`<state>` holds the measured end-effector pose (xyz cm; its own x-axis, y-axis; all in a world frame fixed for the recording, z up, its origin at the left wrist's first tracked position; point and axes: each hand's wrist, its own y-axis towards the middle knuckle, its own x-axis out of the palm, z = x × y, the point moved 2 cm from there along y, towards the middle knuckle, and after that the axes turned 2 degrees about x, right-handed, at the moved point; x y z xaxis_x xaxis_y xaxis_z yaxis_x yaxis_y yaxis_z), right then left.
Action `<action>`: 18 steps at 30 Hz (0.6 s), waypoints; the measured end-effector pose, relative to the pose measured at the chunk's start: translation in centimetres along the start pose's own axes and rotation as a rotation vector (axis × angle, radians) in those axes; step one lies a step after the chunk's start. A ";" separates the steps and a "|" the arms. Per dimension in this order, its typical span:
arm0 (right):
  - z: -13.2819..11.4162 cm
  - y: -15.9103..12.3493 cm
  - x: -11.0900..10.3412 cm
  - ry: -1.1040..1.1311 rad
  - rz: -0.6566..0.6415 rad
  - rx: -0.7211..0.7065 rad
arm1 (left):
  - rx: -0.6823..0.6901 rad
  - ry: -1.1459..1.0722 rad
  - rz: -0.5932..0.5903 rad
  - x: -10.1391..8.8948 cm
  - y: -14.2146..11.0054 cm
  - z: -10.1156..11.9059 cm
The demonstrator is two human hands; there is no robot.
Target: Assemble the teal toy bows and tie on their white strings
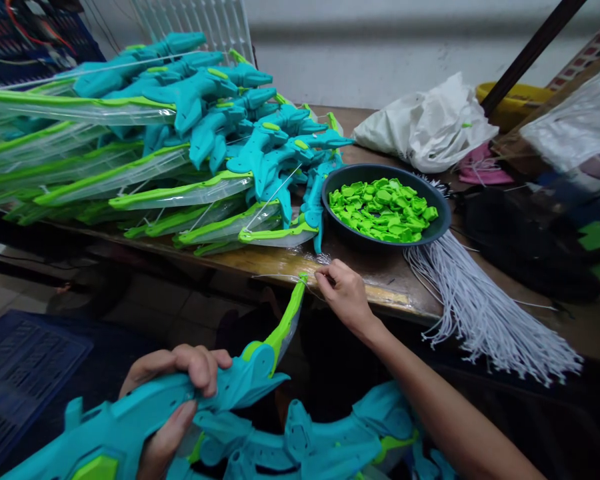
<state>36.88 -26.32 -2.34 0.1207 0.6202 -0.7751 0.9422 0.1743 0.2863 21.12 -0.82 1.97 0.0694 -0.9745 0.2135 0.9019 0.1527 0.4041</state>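
My left hand point(177, 393) is wrapped round the teal body of a toy bow point(235, 383) held low over my lap. Its green limb point(287, 320) points up toward the table edge. My right hand point(343, 293) is pinched at the limb's tip, with its fingers closed on a thin white string point(280, 277) that runs to the left. More teal bow parts point(330, 440) lie in my lap below.
A large pile of finished teal and green bows point(180, 147) covers the left of the wooden table point(390, 287). A dark bowl point(443, 217) of small green parts sits mid-table, with a bundle of white strings point(480, 307) beside it. Plastic bags point(430, 127) lie behind.
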 end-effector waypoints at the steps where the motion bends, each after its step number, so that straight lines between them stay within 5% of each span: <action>1: -0.4 0.2 0.2 -0.030 -0.032 -0.004 | 0.001 -0.003 0.000 0.1 0.0 0.0; 11: -3.0 3.0 0.9 -0.310 -0.358 -0.072 | 0.009 0.016 -0.049 0.2 -0.1 -0.7; 18: -1.7 3.7 0.6 -0.265 -0.339 -0.124 | -0.113 0.045 -0.006 -0.8 -0.5 -0.9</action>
<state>39.92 -24.00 -0.85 -0.0975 0.2972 -0.9498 0.8998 0.4342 0.0435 21.01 -0.29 0.80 0.0809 -0.9821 0.1699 0.9445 0.1300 0.3017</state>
